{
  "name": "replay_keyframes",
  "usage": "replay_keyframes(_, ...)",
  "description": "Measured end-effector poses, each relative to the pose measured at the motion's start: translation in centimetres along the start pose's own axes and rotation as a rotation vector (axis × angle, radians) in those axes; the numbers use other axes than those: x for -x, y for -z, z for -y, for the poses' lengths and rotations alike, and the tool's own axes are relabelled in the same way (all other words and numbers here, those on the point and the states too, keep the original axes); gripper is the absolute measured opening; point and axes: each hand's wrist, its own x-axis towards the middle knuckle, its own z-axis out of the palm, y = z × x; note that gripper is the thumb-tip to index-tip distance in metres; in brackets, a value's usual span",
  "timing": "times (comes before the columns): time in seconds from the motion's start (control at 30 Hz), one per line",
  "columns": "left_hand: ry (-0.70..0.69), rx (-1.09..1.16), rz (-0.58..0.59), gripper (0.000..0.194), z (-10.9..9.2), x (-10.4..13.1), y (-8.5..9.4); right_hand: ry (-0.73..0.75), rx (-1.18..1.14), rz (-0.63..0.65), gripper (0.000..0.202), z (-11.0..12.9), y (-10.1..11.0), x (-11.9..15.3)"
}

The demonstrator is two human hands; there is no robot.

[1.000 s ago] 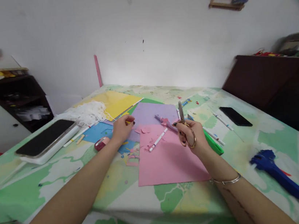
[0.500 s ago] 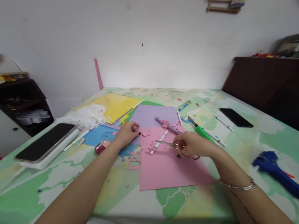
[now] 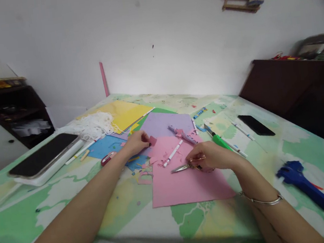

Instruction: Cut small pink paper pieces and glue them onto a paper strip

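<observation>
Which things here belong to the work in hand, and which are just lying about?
In use, it seems: scissors in right hand; paper scrap in left hand; pink sheet.
Lying about, probably: blue glue gun; green utility knife; right-side smartphone.

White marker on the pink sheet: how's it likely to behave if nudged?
The white marker looks slim and round, so it would probably roll sideways. Its straight barrel suggests it's stiff and fairly light. The pink sheet looks thin, so it might shift along with it.
</observation>
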Motion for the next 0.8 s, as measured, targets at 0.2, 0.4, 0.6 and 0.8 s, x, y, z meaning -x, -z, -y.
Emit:
replay_keyframes(0.2, 0.038, 0.1, -0.027, 0.014, -0.7, 0.2, 0.5, 0.126, 0.097, -0.092, 0.027, 0.1, -0.2, -0.2)
replay_keyframes(0.4, 0.037, 0.25, 0.017, 0.015, -3.6, 1.7, 0.9, 0.132, -0.019, -0.418, 0.025, 0.5, -1.4, -1.3)
replay_keyframes(0.6, 0.001, 0.665, 0.223, 0.013, -6.9, 4.2, -0.8, 0.206, -0.609, -0.63, 0.023, 1.5, -3.8, -2.8)
replay_keyframes(0.8, 0.042, 0.765, 0.299, 0.01, -8.5, 5.7, -1.8, 0.182, -0.946, -0.536, 0.013, 1.8, -4.4, -2.9)
